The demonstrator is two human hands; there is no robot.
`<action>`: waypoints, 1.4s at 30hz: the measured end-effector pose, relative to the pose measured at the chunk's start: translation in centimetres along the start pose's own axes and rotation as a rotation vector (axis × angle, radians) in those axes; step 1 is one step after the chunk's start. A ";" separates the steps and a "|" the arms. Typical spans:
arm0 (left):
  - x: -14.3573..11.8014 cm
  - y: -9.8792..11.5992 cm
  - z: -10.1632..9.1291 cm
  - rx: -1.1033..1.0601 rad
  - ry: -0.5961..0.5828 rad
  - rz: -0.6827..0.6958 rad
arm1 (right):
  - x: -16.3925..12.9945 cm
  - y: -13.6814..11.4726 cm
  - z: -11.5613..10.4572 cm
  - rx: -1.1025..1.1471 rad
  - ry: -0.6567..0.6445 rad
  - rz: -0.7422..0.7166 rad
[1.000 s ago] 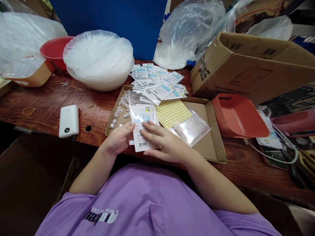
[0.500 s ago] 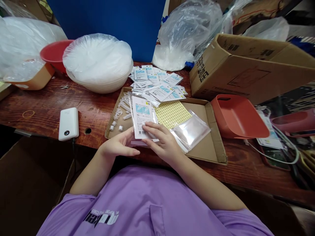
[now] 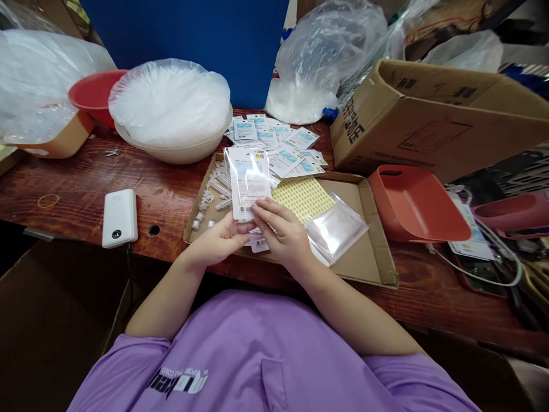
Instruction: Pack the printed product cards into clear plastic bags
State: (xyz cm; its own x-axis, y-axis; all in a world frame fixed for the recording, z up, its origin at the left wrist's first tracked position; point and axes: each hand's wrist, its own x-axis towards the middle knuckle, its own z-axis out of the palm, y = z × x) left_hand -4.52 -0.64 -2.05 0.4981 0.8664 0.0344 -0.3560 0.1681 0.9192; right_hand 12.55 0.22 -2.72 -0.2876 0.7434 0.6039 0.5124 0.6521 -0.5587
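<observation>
A printed white card in a clear plastic bag (image 3: 249, 180) is held between my hands above a shallow cardboard tray (image 3: 383, 246). My left hand (image 3: 217, 243) grips its lower edge, thumb toward me. The fingers of my right hand (image 3: 285, 234) press together on its lower right corner. Under my hands, part of another card (image 3: 259, 244) with a barcode shows. In the tray lie small clear plastic parts (image 3: 219, 183) at left, a yellow sticker sheet (image 3: 300, 197) and a stack of clear bags (image 3: 338, 232) at right.
Behind the tray lies a pile of bagged cards (image 3: 287, 157). A bag-filled white bowl (image 3: 171, 150) and a white power bank (image 3: 120, 217) are at left. A red bin (image 3: 420, 206) and a large cardboard box (image 3: 429, 123) stand at right.
The bagged card has moved up and away from me, and its surface now shines with glare. My left thumb has closed in at its lower edge; my right fingers have moved up with it.
</observation>
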 end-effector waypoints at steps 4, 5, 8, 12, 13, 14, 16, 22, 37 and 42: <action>3.5 1.1 -1.3 0.100 0.070 0.008 | 4.2 3.8 0.6 -0.057 0.051 0.004; 4.2 1.4 -1.7 0.161 0.142 0.004 | 5.5 4.8 0.5 -0.085 0.024 0.056; 5.1 1.9 -2.6 0.513 0.418 0.035 | 8.2 6.5 -0.7 -0.199 -0.123 0.288; 3.7 1.4 -2.6 1.130 0.366 -0.030 | 6.3 5.6 -3.5 -0.245 -0.519 0.200; 3.3 1.1 -2.4 1.239 0.298 -0.065 | 5.1 5.2 -4.0 -0.227 -0.673 0.108; 2.9 0.9 -2.2 1.324 0.237 -0.093 | 3.9 4.7 -4.4 -0.227 -0.798 0.032; 2.5 0.4 -1.9 1.455 0.164 -0.128 | 1.9 4.2 -4.6 -0.272 -0.926 -0.044; 2.5 -0.9 -1.8 1.675 0.146 -0.142 | 0.1 4.1 -4.4 -0.371 -0.933 -0.078; 2.1 -1.2 -0.8 1.701 0.273 -0.042 | -2.3 3.5 -4.5 -0.537 -0.586 -0.396; 0.0 -0.4 -0.1 1.478 0.472 0.099 | -1.8 3.2 -4.3 -0.497 -0.351 -0.364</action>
State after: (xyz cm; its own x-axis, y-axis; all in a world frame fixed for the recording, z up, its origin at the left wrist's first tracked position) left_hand -4.45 -0.71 -2.43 0.1343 0.9575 0.2551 0.8386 -0.2470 0.4856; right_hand 18.15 0.33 -3.10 -0.7121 0.5492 0.4373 0.6182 0.7858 0.0198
